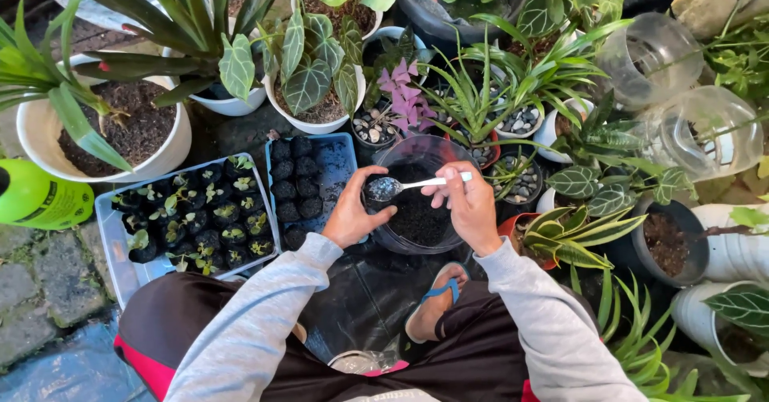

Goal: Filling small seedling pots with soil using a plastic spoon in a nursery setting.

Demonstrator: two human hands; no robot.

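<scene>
Here, soil is being spooned over a clear bowl among potted plants.

The right hand pinches the handle of a white spoon, its bowl heaped with dark soil and held above the clear bowl of soil. The left hand is curled at that bowl's near rim, just under the spoon's tip; whether it holds a small pot cannot be told. To the left, a blue tray carries about a dozen small black pots filled with soil and no plants, with bare space left on its right side. Further left, a pale tray is packed with pots already bearing seedlings.
</scene>
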